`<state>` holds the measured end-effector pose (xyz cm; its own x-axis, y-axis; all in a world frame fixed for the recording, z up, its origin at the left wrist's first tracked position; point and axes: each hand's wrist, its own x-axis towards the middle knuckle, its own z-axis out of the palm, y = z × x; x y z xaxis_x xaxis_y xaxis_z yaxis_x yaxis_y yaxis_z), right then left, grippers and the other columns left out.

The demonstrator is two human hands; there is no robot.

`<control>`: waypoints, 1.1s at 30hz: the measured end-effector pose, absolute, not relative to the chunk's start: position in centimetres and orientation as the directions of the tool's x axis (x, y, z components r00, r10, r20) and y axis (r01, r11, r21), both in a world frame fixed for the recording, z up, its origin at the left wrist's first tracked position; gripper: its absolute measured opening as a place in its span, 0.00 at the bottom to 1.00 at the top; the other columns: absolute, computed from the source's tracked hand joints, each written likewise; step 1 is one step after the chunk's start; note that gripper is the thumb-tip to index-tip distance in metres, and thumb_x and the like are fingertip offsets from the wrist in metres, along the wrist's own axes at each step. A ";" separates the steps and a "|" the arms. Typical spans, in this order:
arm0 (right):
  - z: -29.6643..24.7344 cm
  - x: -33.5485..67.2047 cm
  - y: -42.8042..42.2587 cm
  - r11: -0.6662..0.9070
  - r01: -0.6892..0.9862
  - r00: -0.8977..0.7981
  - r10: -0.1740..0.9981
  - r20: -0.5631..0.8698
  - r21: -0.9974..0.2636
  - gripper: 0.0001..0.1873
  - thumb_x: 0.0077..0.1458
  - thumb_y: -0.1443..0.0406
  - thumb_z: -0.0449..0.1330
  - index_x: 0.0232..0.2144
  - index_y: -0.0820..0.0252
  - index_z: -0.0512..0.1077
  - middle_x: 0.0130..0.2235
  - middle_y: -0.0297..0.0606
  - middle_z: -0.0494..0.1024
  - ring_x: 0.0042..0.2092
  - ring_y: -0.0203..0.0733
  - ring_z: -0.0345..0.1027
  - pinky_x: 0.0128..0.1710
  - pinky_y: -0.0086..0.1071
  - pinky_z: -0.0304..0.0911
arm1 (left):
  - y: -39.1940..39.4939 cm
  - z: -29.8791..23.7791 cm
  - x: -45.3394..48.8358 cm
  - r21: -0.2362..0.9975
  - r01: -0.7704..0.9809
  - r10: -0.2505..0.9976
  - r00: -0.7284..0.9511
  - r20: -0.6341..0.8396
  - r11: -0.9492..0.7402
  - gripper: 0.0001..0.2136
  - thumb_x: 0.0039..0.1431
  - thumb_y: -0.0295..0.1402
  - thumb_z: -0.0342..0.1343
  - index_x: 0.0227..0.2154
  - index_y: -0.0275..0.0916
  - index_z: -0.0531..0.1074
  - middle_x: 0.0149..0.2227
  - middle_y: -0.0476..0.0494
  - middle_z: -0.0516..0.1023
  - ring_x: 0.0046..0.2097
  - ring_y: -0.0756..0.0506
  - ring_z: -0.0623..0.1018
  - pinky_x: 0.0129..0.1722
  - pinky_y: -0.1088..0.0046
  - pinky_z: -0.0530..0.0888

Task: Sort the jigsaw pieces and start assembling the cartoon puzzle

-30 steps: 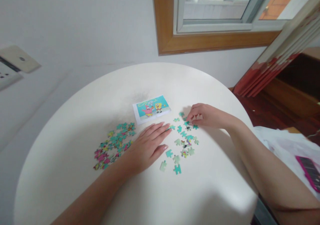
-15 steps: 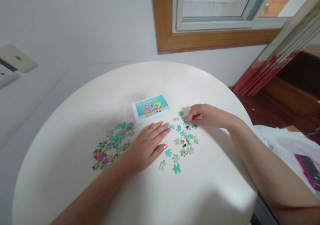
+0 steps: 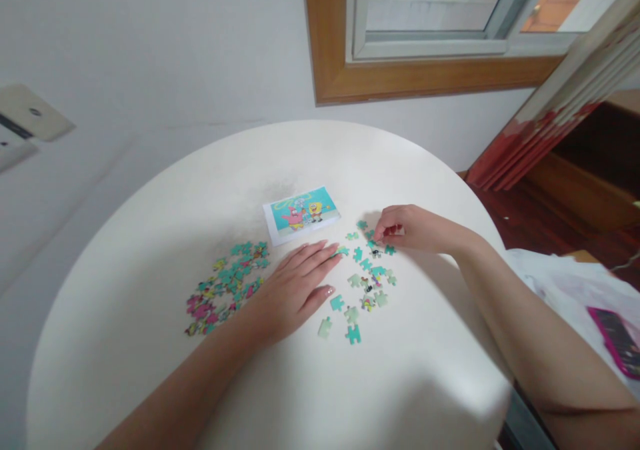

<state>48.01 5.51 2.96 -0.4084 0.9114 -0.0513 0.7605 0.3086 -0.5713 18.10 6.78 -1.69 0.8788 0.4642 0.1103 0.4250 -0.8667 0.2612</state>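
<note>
My left hand (image 3: 301,287) lies flat on the white round table, fingers stretched out and slightly apart. Its fingertips reach a teal-and-yellow puzzle piece (image 3: 342,251). Among the upper loose pieces, my right hand (image 3: 407,227) is closed in a pinch on a small puzzle piece (image 3: 379,243), mostly hidden by the fingertips. Below it several teal and pale green pieces are scattered, among them a teal piece (image 3: 353,334) and a pale green piece (image 3: 325,328). A picture card (image 3: 303,214) with cartoon figures on a teal ground lies beyond my left hand.
A heap of mixed puzzle pieces (image 3: 233,277) sits left of my left forearm, some touching one another. The table (image 3: 125,290) meets a wall with a wood-framed window (image 3: 330,77). At the right, a pink-edged phone (image 3: 617,340) rests on white plastic, below a curtain (image 3: 530,137).
</note>
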 end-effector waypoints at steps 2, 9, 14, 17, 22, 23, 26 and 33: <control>3.0 48.0 5.5 0.320 0.763 -0.417 0.908 -0.049 -0.561 0.07 0.57 0.68 0.60 0.34 0.59 0.80 0.36 0.39 0.79 0.35 0.37 0.72 0.37 0.29 0.65 | 6.8 -1.6 18.1 0.260 0.427 0.465 0.879 0.104 -0.866 0.23 0.71 0.39 0.44 0.66 0.42 0.59 0.69 0.43 0.59 0.70 0.40 0.57 0.69 0.57 0.55; 2.9 48.1 5.4 0.323 0.752 -0.416 0.909 -0.034 -0.575 0.08 0.58 0.65 0.61 0.35 0.59 0.80 0.37 0.40 0.79 0.35 0.37 0.72 0.37 0.30 0.65 | 6.7 -1.7 18.1 0.246 0.423 0.459 0.881 0.110 -0.872 0.23 0.72 0.39 0.44 0.66 0.41 0.59 0.69 0.43 0.58 0.70 0.41 0.57 0.70 0.58 0.54; 2.9 48.1 5.5 0.322 0.751 -0.409 0.912 -0.024 -0.576 0.08 0.58 0.64 0.61 0.35 0.58 0.81 0.37 0.40 0.80 0.36 0.38 0.73 0.37 0.30 0.65 | 6.7 -1.7 18.2 0.254 0.426 0.463 0.879 0.110 -0.869 0.23 0.71 0.39 0.45 0.66 0.42 0.59 0.69 0.44 0.58 0.70 0.41 0.57 0.70 0.57 0.55; 3.0 48.1 5.5 0.318 0.758 -0.404 0.915 -0.027 -0.569 0.08 0.58 0.65 0.60 0.35 0.58 0.81 0.37 0.40 0.80 0.35 0.38 0.73 0.37 0.30 0.66 | 6.7 -1.6 18.2 0.254 0.426 0.463 0.879 0.110 -0.868 0.23 0.71 0.39 0.45 0.66 0.41 0.59 0.69 0.43 0.59 0.70 0.41 0.57 0.70 0.57 0.55; 3.1 48.0 5.5 0.305 0.769 -0.392 0.919 -0.038 -0.562 0.09 0.58 0.66 0.60 0.36 0.58 0.81 0.37 0.40 0.80 0.35 0.38 0.73 0.36 0.30 0.65 | 6.7 -1.6 18.1 0.261 0.425 0.464 0.878 0.113 -0.867 0.23 0.71 0.39 0.45 0.66 0.42 0.59 0.69 0.44 0.59 0.70 0.41 0.58 0.70 0.57 0.55; 3.1 48.0 5.5 0.309 0.768 -0.395 0.918 -0.035 -0.562 0.09 0.58 0.66 0.60 0.36 0.58 0.81 0.37 0.40 0.80 0.35 0.38 0.73 0.36 0.30 0.65 | 6.7 -1.6 18.1 0.263 0.424 0.464 0.878 0.114 -0.867 0.23 0.71 0.39 0.45 0.66 0.42 0.58 0.69 0.44 0.59 0.70 0.41 0.58 0.70 0.57 0.55; 3.1 48.0 5.4 0.311 0.765 -0.395 0.918 -0.031 -0.563 0.09 0.57 0.66 0.60 0.36 0.58 0.81 0.37 0.40 0.80 0.35 0.38 0.73 0.36 0.30 0.65 | 6.7 -1.5 18.1 0.263 0.425 0.465 0.878 0.113 -0.866 0.23 0.71 0.39 0.44 0.66 0.42 0.58 0.69 0.44 0.59 0.70 0.41 0.57 0.70 0.57 0.55; 3.1 48.0 5.6 0.323 0.775 -0.397 0.917 -0.021 -0.544 0.10 0.57 0.70 0.59 0.35 0.59 0.81 0.37 0.40 0.80 0.36 0.37 0.73 0.37 0.29 0.66 | 6.7 -1.5 18.2 0.259 0.426 0.465 0.878 0.111 -0.867 0.23 0.71 0.39 0.45 0.66 0.41 0.59 0.69 0.43 0.59 0.70 0.41 0.58 0.70 0.57 0.55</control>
